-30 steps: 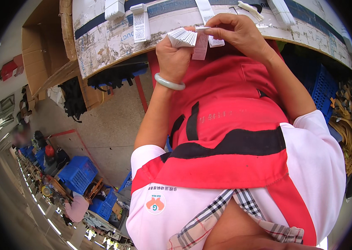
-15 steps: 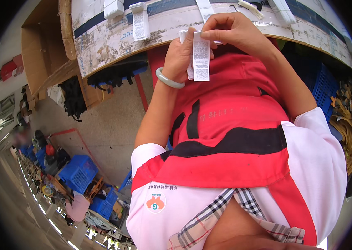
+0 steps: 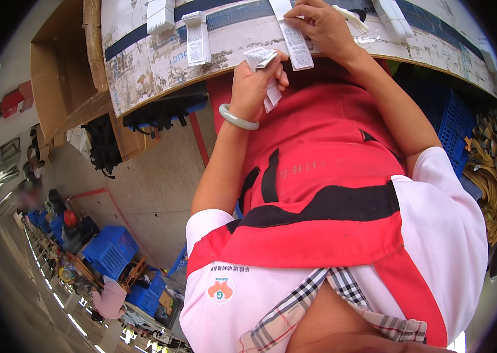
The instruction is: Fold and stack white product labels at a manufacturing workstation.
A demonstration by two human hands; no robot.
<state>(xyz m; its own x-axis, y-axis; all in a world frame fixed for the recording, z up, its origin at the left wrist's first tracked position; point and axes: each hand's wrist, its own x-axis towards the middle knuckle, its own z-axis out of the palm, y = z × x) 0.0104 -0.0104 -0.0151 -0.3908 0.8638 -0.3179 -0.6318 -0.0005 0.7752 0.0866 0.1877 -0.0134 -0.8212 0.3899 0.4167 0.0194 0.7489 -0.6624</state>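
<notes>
1. Long white label strip [image 3: 295,44] was lying flat on the worn table top [image 3: 142,70], at its near edge, no longer held up in front of the red apron [image 3: 330,176] as half a second before.
2. Was pressed down there by the right hand [image 3: 319,26], fingers bent and closed on the upper part of the strip, palm turned to the table.
3. Judged from this: one label was separated from the bundle and put down on the table, so the sorting seemed one piece further.
4. Small bundle of white labels [image 3: 263,65] was kept in the left hand [image 3: 254,88], pinched shut between thumb and fingers, raised just below the table edge, with some ends hanging down.
5. Left wrist bent upward, with a pale green bangle [image 3: 238,117] around it; forearm rising steep from the lower part of the view.
6. Right forearm reached up and inward across the apron.
7. Further label strips [image 3: 196,41] lay on the table to the left, well apart from both hands; a cardboard box [image 3: 63,76] beside.
</notes>
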